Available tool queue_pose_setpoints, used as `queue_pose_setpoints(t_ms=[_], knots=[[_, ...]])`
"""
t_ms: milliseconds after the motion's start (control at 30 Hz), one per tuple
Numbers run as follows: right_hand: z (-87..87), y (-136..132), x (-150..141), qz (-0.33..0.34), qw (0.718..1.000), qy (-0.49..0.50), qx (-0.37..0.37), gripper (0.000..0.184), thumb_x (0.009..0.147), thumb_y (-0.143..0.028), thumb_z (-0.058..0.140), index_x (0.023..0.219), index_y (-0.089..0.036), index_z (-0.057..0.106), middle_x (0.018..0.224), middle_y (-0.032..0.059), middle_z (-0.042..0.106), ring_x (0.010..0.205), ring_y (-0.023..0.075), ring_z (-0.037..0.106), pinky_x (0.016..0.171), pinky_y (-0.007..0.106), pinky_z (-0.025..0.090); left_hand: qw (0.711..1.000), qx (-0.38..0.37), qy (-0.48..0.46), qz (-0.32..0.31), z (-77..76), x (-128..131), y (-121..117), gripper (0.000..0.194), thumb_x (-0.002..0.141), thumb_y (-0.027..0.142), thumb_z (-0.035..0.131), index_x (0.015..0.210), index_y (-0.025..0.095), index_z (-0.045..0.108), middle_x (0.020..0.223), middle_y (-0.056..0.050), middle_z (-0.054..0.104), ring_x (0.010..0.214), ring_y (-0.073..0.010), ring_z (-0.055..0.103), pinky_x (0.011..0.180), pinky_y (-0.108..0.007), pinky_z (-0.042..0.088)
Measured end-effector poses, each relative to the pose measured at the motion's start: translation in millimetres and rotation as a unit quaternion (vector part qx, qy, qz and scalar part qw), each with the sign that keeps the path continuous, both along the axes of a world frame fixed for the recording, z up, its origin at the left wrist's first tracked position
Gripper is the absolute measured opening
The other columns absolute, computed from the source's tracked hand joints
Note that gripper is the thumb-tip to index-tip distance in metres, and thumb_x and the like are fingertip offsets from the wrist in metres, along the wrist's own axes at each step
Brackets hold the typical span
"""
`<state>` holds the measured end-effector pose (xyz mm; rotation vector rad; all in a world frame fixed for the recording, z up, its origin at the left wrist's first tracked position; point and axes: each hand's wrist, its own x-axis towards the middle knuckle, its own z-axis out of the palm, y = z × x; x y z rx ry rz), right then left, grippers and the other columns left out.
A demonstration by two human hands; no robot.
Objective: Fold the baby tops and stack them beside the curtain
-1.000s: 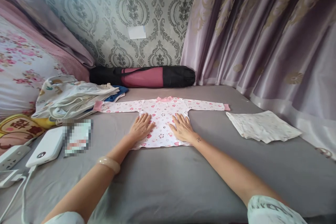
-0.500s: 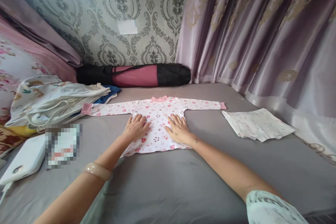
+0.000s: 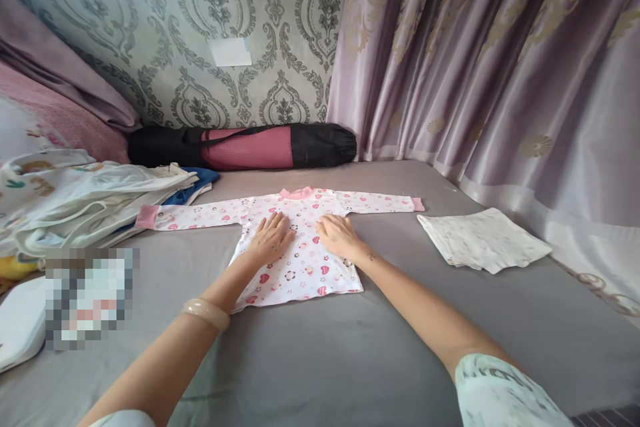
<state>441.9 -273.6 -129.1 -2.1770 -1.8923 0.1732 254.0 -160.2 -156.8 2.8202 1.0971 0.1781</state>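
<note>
A small long-sleeved top [image 3: 305, 273], white with pink and red hearts and flowers, lies spread out with both sleeves stretched sideways. Its collar and cuffs are pink. My left hand [image 3: 271, 238] rests flat on the left part of its body, fingers extended and pointing away from me. On the right side of the chest, below the sleeve, my right hand [image 3: 339, 237] presses on the cloth with its fingers somewhat bent. Neither hand lifts the fabric.
The top lies on a grey sheet [image 3: 320, 360]. Piled clothes [image 3: 100, 200] touch its left cuff. A folded pale cloth [image 3: 485, 238] lies to the right. A black and pink rolled bag [image 3: 245, 147] lies along the wall. A white device [image 3: 23, 320] and a blurred-out packet [image 3: 95, 300] are at left.
The view has swung rightward, so things sit further left. My left hand has slid slightly up the top. My right hand has moved up too, and its fingers are now more bent.
</note>
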Motion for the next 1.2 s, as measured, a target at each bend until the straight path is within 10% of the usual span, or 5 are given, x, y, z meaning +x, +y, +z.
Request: queue_pose_setpoints(t_ms=[300,700,1200], knots=[[-16.1,57.7,51.6,-0.073,0.996,-0.027,-0.041,0.063,0.100,-0.044,0.017,0.151,-0.009,0.025,0.160,0.0107,0.019,0.147,0.0248,0.011,0.118,0.049,0.004,0.999,-0.007,0.047,0.017,-4.2,8.9,-4.7,0.065,0.098,0.051,0.016,0.149,0.012,0.030,0.158,-0.013,0.024,0.147,-0.0253,0.018,0.119,-0.046,0.015],[-18.3,102.6,24.9,0.036,0.997,-0.061,-0.037,0.062,0.100,-0.044,0.017,0.154,-0.014,0.022,0.161,0.0057,0.015,0.148,0.0210,0.008,0.118,0.045,0.000,0.999,-0.005,0.043,0.025,-5.4,10.5,-5.7,0.066,0.098,0.051,0.016,0.150,0.012,0.030,0.158,-0.012,0.023,0.147,-0.0251,0.017,0.119,-0.045,0.014],[-18.0,130.2,5.7,0.012,0.997,-0.058,-0.041,0.059,0.099,-0.038,0.023,0.152,-0.012,0.027,0.159,0.0095,0.020,0.147,0.0242,0.011,0.117,0.052,0.001,0.999,-0.018,0.016,0.038,-0.7,11.5,-10.3,0.066,0.098,0.050,0.019,0.149,0.010,0.029,0.158,-0.013,0.024,0.147,-0.0277,0.017,0.118,-0.055,0.013]])
